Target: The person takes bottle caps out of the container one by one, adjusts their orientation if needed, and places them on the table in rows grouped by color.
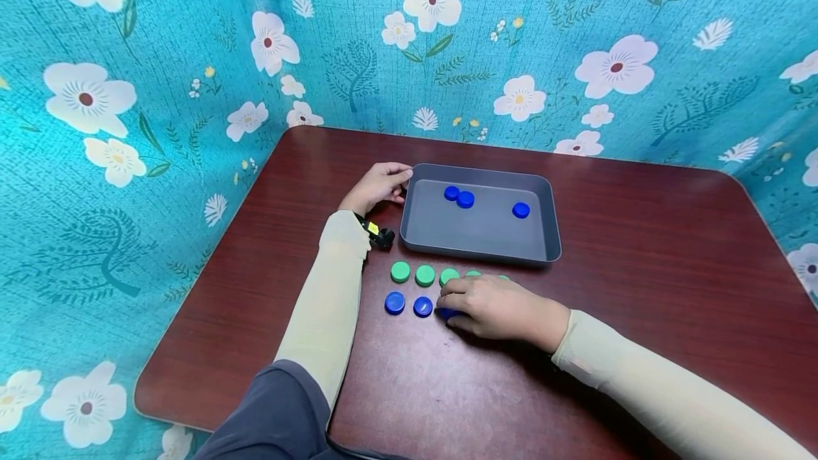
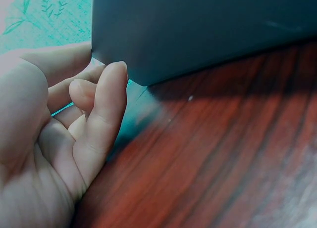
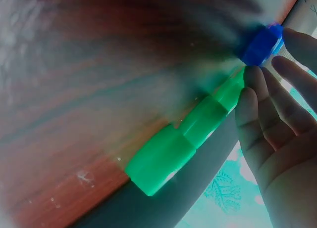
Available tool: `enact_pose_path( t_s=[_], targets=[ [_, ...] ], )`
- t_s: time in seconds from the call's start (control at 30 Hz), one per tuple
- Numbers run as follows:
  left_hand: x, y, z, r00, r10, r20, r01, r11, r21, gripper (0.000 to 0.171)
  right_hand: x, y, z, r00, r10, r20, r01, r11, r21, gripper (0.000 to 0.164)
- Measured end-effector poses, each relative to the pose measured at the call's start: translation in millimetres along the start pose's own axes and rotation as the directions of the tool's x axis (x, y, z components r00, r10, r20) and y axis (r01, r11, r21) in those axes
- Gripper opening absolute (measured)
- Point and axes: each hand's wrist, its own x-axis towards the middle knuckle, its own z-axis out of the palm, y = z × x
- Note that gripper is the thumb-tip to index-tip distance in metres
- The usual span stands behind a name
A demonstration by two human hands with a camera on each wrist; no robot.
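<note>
At the tray's left end, my left hand point(image 1: 380, 187) grips the rim of a grey rectangular tray point(image 1: 479, 234) between thumb and fingers; the left wrist view shows the fingers point(image 2: 110, 99) beside the tray's corner point(image 2: 163, 35). Below the tray, my right hand point(image 1: 495, 307) has its thumb and fingertips at a blue bottle cap point(image 1: 449, 313), partly hidden by them. That blue cap point(image 3: 260, 46) shows at the fingertips in the right wrist view. Left of it lie two more blue caps, one point(image 1: 395, 302) and another point(image 1: 423, 306).
Several green caps point(image 1: 424, 275) form a row between the tray and the blue row; the right hand partly covers some. Three blue caps point(image 1: 466, 199) lie inside the tray. Around them is the dark red wooden table point(image 1: 639, 233), with a flowered turquoise cloth point(image 1: 358, 34) behind.
</note>
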Motion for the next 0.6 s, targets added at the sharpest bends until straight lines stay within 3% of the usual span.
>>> enact_pose_path(
  t_s=[0.6],
  targets=[
    [0.3,-0.6,-1.0,1.0,-0.012,0.015,0.013,0.999,-0.033,0.032,-3.2,5.5,-18.1,0.999,-0.031,0.02,0.032,0.996,-0.086,0.023]
  ],
)
